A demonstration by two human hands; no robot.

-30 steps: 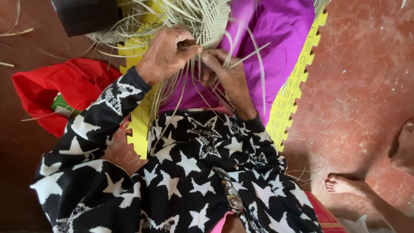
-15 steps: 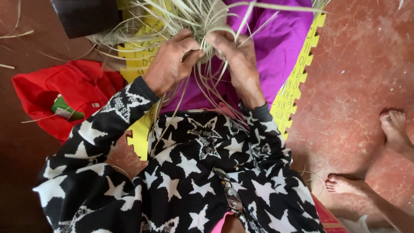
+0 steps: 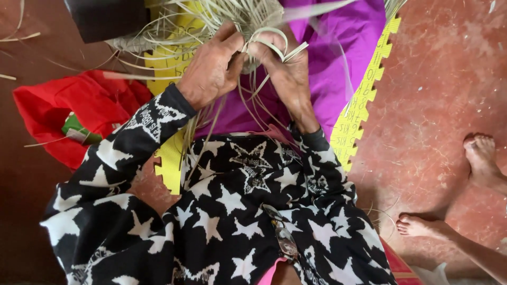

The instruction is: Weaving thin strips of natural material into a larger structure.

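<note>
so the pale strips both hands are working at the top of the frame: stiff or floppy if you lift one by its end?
Probably springy rather than limp: one of the pale strips holds a smooth loop over the right hand without creasing. Loose ends below the left hand droop in long curves, so a single strip would likely sag. They look thin and flat, likely very light.

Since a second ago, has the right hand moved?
Yes. The right hand rose up the purple cloth, toward the woven strips, meeting the left hand.
</note>
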